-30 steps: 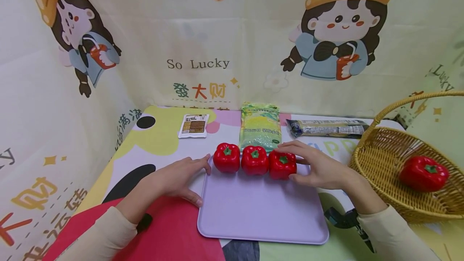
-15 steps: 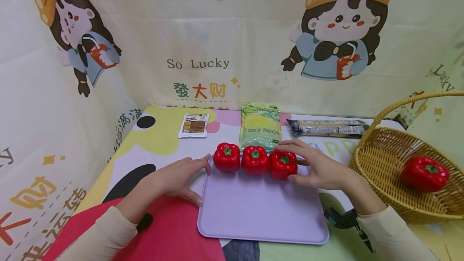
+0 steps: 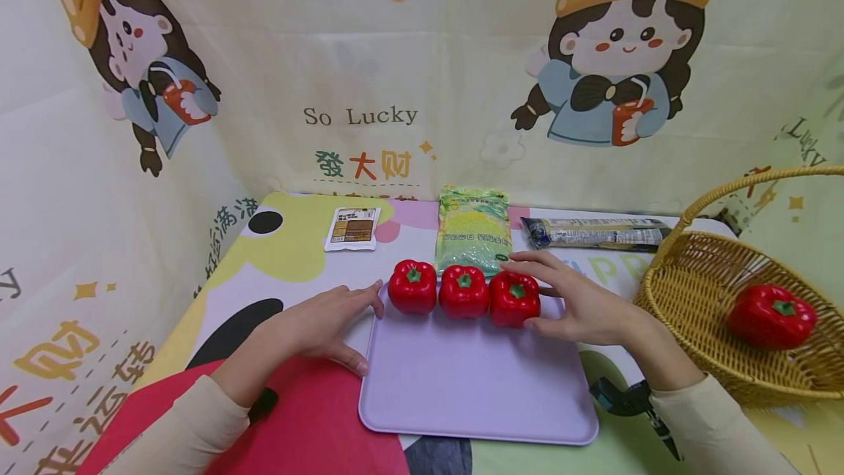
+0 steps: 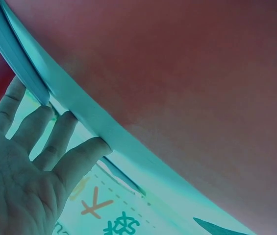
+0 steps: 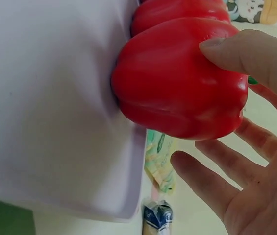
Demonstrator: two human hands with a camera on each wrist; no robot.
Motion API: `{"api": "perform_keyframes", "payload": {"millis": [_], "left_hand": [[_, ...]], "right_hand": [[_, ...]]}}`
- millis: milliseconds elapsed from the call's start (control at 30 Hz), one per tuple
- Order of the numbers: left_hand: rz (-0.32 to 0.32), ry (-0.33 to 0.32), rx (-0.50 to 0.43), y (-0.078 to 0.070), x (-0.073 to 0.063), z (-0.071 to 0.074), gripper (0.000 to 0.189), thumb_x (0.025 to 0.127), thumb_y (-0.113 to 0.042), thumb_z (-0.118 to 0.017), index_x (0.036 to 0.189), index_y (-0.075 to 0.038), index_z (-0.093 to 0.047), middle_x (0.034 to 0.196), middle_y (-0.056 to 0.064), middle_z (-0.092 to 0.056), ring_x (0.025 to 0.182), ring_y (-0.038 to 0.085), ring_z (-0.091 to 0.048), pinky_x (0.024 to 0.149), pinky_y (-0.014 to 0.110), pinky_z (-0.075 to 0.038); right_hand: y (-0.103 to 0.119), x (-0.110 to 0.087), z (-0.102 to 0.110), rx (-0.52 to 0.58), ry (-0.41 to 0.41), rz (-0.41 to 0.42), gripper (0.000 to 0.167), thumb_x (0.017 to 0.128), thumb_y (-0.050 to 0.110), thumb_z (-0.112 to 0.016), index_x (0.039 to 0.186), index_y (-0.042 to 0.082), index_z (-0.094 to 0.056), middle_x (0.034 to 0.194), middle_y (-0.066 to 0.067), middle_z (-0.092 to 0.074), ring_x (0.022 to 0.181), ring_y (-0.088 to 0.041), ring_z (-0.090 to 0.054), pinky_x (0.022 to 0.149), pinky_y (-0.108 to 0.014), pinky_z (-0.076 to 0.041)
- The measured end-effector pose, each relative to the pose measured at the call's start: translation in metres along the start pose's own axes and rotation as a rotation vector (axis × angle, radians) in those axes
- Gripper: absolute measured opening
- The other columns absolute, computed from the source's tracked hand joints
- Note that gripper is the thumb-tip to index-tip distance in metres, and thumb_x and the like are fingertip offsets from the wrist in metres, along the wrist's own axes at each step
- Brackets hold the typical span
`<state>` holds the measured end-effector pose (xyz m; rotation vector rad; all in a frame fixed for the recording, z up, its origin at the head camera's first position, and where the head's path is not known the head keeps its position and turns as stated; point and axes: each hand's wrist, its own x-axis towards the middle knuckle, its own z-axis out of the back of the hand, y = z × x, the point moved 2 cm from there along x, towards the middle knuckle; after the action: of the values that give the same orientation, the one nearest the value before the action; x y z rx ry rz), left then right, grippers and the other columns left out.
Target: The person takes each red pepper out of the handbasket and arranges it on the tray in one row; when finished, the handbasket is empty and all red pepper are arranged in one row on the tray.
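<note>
Three red bell peppers stand in a row along the far edge of a lilac tray (image 3: 475,380): a left one (image 3: 412,288), a middle one (image 3: 464,293) and a right one (image 3: 514,303). My right hand (image 3: 580,306) is beside the right pepper. In the right wrist view its thumb (image 5: 226,51) lies against that pepper (image 5: 172,83), while the other fingers are spread loosely behind it. My left hand (image 3: 323,328) is at the tray's left edge, fingers extended; in the left wrist view its fingertips (image 4: 101,146) are close to the rim, contact unclear.
A wicker basket (image 3: 686,270) with another red pepper (image 3: 771,317) stands at the right. Behind the tray lie a green-yellow bag (image 3: 473,229), a small brown-white packet (image 3: 352,229) and a long dark-ended package (image 3: 593,233). A black object (image 3: 623,396) lies near my right forearm.
The right hand's upper finger has lifted slightly away from the right pepper. The peppers, the tray and the left hand look the same.
</note>
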<state>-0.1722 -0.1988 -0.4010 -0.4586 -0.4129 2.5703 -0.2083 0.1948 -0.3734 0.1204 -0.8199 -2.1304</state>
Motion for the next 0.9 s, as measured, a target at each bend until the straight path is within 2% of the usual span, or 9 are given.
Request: {"api": "perform_keyframes", "payload": {"millis": [267,533,733,900], "left_hand": [[0.006,0.007,0.0,-0.002,0.001,0.001,0.078,0.063,-0.058,-0.092,0.126,-0.032,-0.056,0.161,0.004,-0.04,0.12,0.022,-0.054,0.092,0.042,-0.052],[0.0,0.001,0.01,0.0,-0.001,0.0,0.077,0.064,-0.061,-0.091,0.126,-0.032,-0.055,0.162,0.004,-0.039,0.114,0.02,-0.054,0.089,0.04,-0.051],[-0.006,-0.005,0.013,0.001,-0.002,0.0,0.077,0.063,-0.062,-0.091,0.125,-0.032,-0.055,0.163,0.005,-0.039,0.117,0.021,-0.054,0.091,0.042,-0.051],[-0.018,-0.005,0.011,-0.001,-0.002,0.001,0.076,0.064,-0.062,-0.09,0.125,-0.031,-0.055,0.163,0.005,-0.039,0.115,0.02,-0.054,0.089,0.041,-0.051]], "right_hand": [[0.001,-0.008,0.009,-0.101,-0.018,-0.004,0.084,0.08,0.011,-0.087,0.152,0.024,-0.047,0.156,-0.004,-0.04,0.14,-0.027,-0.044,0.098,-0.054,-0.053],[0.003,-0.019,0.027,-0.185,-0.053,-0.021,0.083,0.081,0.024,-0.089,0.153,0.028,-0.047,0.154,-0.006,-0.044,0.137,-0.031,-0.047,0.098,-0.06,-0.051],[0.004,-0.031,0.038,-0.214,-0.079,-0.046,0.083,0.08,0.024,-0.089,0.152,0.029,-0.048,0.153,-0.004,-0.045,0.136,-0.028,-0.048,0.094,-0.056,-0.055],[0.008,-0.043,0.048,-0.235,-0.105,-0.104,0.081,0.082,0.03,-0.088,0.152,0.032,-0.047,0.153,-0.005,-0.045,0.137,-0.033,-0.046,0.094,-0.067,-0.05]]}}
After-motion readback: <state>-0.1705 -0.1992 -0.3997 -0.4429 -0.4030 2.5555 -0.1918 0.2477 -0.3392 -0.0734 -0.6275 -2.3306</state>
